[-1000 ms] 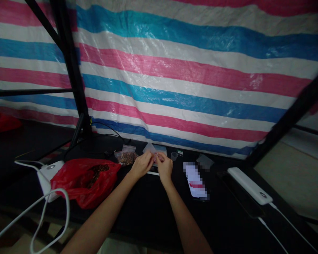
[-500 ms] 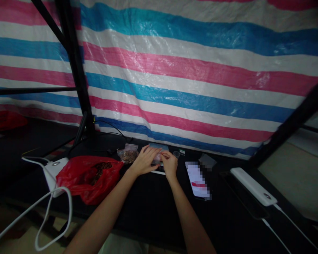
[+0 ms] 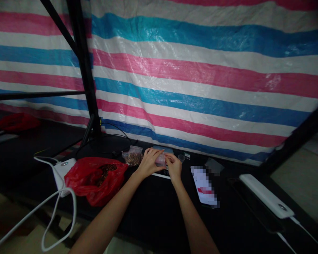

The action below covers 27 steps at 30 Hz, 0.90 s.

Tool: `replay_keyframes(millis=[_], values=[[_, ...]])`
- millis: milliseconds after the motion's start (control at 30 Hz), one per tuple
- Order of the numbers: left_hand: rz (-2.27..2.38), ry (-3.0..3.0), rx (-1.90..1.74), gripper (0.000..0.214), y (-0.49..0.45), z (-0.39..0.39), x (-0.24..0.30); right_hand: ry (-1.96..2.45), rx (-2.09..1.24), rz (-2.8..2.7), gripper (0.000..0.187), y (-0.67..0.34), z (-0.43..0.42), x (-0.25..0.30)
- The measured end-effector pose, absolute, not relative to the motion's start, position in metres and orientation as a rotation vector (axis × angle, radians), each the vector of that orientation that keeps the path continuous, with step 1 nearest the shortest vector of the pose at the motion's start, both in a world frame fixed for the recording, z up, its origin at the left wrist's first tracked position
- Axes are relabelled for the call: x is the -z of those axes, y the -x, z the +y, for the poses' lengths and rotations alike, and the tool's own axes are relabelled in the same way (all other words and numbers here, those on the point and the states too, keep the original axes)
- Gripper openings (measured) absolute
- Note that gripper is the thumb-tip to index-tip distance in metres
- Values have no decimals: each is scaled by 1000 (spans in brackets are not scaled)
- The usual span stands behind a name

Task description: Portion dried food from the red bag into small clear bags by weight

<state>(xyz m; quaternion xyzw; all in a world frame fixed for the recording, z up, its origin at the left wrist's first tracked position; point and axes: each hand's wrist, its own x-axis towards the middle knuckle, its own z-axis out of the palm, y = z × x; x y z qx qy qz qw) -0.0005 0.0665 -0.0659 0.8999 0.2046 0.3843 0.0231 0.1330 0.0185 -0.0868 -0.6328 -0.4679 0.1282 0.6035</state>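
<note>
Between my hands is a small clear, pinkish plastic bag [image 3: 160, 161]. My left hand [image 3: 149, 163] grips its left side, fingers bent over the top. My right hand [image 3: 174, 166] pinches the bag's right edge. Both hands are above a small flat device with a white front edge [image 3: 161, 175], mostly hidden beneath them. Left of my left hand sits a clear zip bag [image 3: 134, 157] of small brown pieces. Nearer me, a red plastic bag [image 3: 95, 181] lies open with dark brown bits inside. A small clear cup [image 3: 181, 157] stands just beyond my right hand.
A lit phone [image 3: 204, 187] lies right of my hands, with a flat clear bag [image 3: 214, 166] behind it. Farther right are a white power bank [image 3: 266, 195] and a dark phone, both cabled. A white box [image 3: 60, 175] with a looping cable is at left.
My view has turned slightly left, so everything sits farther right. The pinkish bag shows more plainly between my hands, which stay over the device.
</note>
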Motion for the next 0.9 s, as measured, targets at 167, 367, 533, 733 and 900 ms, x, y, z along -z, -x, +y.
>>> replay_keyframes(millis=[167, 367, 533, 733, 900], values=[[653, -2778, -1190, 52, 3, 66, 63, 1582, -100, -1096, 21, -126, 9, 77], [638, -2876, -1174, 46, 9, 74, 63, 1547, 70, -1263, 24, -121, 6, 67], [649, -2920, -1154, 46, 12, 81, 66, 1492, -124, -1212, 26, -120, 10, 72], [625, -2904, -1130, 50, 10, 80, 69, 1418, -275, -1192, 32, -117, 8, 73], [598, -2887, -1126, 52, 7, 78, 73, 1303, -230, -1198, 23, -112, 7, 73]])
